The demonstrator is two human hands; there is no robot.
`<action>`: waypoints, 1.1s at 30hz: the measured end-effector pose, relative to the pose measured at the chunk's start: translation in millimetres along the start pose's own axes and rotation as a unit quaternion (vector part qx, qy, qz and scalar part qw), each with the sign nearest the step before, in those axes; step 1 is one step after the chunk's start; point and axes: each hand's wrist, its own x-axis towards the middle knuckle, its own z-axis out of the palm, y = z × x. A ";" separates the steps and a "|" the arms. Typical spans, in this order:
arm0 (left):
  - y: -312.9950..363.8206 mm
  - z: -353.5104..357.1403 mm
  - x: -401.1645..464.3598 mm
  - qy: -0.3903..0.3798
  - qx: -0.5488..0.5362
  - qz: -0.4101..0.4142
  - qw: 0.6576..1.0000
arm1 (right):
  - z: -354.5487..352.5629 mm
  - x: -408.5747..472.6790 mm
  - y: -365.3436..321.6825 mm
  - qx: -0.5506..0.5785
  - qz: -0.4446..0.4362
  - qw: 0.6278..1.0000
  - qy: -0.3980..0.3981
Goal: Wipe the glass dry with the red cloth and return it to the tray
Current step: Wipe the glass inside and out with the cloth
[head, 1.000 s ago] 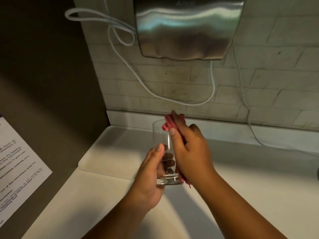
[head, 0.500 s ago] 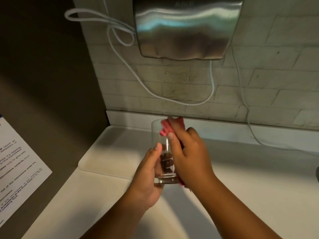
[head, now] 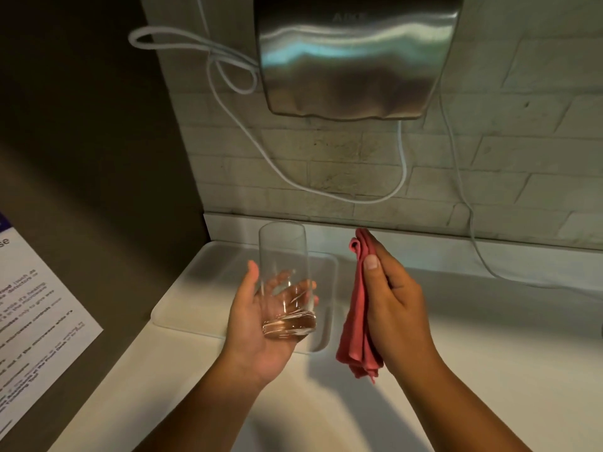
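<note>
A clear tall glass (head: 283,256) stands upright in my left hand (head: 254,324), whose fingers wrap its lower half from behind and show through it. It hovers above the white tray (head: 182,305) on the counter. To its right, apart from the glass by a small gap, my right hand (head: 398,305) holds the folded red cloth (head: 357,321), which hangs down from the thumb and fingers. Nothing lies on the tray.
A steel hand dryer (head: 355,60) hangs on the tiled wall above, with white cables (head: 403,158) looping down to the counter. A dark side wall (head: 98,158) with a printed notice (head: 36,308) closes the left. The white counter (head: 505,337) runs to the right.
My right hand has pulled the red cloth off the glass and moved right. My left hand has shifted the glass left, over the tray.
</note>
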 end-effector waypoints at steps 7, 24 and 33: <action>-8.1 12.2 -0.1 0.022 0.025 0.031 0.999 | 5.3 -16.2 4.1 -0.057 -0.102 0.992 -0.047; -23.9 36.6 -22.9 0.001 0.105 0.093 0.990 | 26.7 14.9 -11.4 -0.161 -0.107 0.981 0.011; -18.2 29.6 -17.7 0.002 0.127 0.059 0.990 | 30.2 -26.2 -4.7 -0.323 -0.205 0.921 -0.068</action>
